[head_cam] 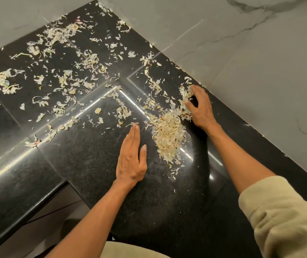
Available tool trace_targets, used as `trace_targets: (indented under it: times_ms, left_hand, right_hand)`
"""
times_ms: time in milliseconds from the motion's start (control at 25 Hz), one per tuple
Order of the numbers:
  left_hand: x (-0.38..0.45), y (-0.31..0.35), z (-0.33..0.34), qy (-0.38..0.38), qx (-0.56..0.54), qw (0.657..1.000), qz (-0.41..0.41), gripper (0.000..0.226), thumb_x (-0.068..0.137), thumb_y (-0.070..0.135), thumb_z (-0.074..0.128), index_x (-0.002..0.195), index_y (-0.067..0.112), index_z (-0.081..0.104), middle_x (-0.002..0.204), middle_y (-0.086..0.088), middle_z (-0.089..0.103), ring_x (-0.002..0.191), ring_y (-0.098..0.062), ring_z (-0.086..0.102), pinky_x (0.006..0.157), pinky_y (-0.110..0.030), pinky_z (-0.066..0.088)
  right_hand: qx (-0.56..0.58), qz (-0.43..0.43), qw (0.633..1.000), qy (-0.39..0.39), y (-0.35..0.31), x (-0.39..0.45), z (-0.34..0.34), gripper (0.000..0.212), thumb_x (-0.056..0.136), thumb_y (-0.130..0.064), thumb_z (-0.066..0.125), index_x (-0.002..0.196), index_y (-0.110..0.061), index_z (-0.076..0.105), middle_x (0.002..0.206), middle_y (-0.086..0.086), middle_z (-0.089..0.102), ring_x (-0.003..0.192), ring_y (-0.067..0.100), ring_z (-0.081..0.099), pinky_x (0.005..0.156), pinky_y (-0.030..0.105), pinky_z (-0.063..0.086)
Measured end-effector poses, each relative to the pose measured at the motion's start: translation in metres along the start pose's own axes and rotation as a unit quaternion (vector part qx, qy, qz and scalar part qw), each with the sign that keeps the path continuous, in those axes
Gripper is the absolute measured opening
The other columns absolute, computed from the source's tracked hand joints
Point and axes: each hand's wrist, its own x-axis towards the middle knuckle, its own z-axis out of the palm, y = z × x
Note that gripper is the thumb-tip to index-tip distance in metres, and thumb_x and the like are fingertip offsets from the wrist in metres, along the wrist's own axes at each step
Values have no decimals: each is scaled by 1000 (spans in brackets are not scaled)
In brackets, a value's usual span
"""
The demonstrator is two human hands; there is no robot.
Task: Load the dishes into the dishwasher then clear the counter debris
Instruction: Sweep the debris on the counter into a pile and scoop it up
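Littering the counter (85, 161): pale, papery debris (169, 135), partly heaped.

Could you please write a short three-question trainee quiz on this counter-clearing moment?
1. True or false: the peels on the counter are all gathered in one pile.
2. Which hand lies flat, fingers straight? A) left hand B) right hand
3. Fill in: the pile lies ___ the two hands.

Key: 1. False, many peels remain scattered further back. 2. A. 3. Between.
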Motion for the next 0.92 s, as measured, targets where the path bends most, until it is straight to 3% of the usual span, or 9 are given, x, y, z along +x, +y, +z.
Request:
trace_targets:
  times_ms: [120,240,280,360,440,520,720,840,920]
  left_hand:
    - [0,1,0,5,-4,1000,4,61,103,26,37,158,8,16,165,-4,18,153,-14,14,123,-43,22]
    - [1,0,0,5,-3,1000,3,61,103,27,36,158,8,17,165,-5,19,153,-14,14,123,-42,22]
    - [1,0,1,4,-3,1000,1,61,103,28,36,158,8,17,165,-5,19,153,-14,14,123,-42,22]
    - [0,0,1,4,-2,1000,0,61,103,28,36,158,8,17,165,-5,19,153,-14,14,123,-41,21]
    - [0,0,1,7,-5,1000,0,61,103,28,36,158,8,17,165,-4,19,153,-14,14,123,-42,22]
    - [0,0,1,9,-8,1000,0,62,103,27,37,158,8,16,165,-4,19,153,-14,15,123,-43,23]
    - [2,2,1,11,-15,1000,3,62,103,25,38,158,7,16,165,-5,18,153,-15,14,122,-46,24]
    - [3,2,1,24,-8,1000,-13,64,103,24,39,158,6,13,166,-7,13,154,-16,9,123,-49,20]
    - [2,1,1,28,-7,999,-21,64,102,24,39,158,6,12,166,-7,11,154,-16,7,123,-50,19]
  right_hand:
    - [52,-68,996,-8,-17,-18,19,67,91,-59,43,138,-12,54,134,3,55,119,12,50,99,29,39]
    - [132,-55,988,56,-18,-14,12,58,91,-51,48,127,-9,64,119,0,62,104,0,57,90,20,48]
    - [150,-29,985,80,-14,-7,6,57,91,-50,49,126,-8,65,118,1,63,105,0,57,92,21,49]
    - [156,31,983,91,-3,11,-4,60,90,-52,50,129,-9,63,126,3,62,116,11,57,103,36,47]
    - [102,77,990,59,3,23,-1,69,89,-57,45,141,-12,55,145,6,51,135,19,44,115,45,35]
    - [37,73,996,19,-4,23,11,70,92,-57,40,149,-17,44,157,5,38,145,20,30,119,46,23]
    - [51,-36,996,-57,-18,5,14,73,89,-63,35,145,-18,49,145,5,51,130,18,43,108,40,33]
    - [80,14,997,8,-1,31,-3,65,91,-55,44,142,-17,51,145,7,50,131,22,44,112,50,36]
    - [52,60,997,0,4,52,-6,71,90,-59,44,147,-17,44,151,9,42,138,25,38,116,53,31]
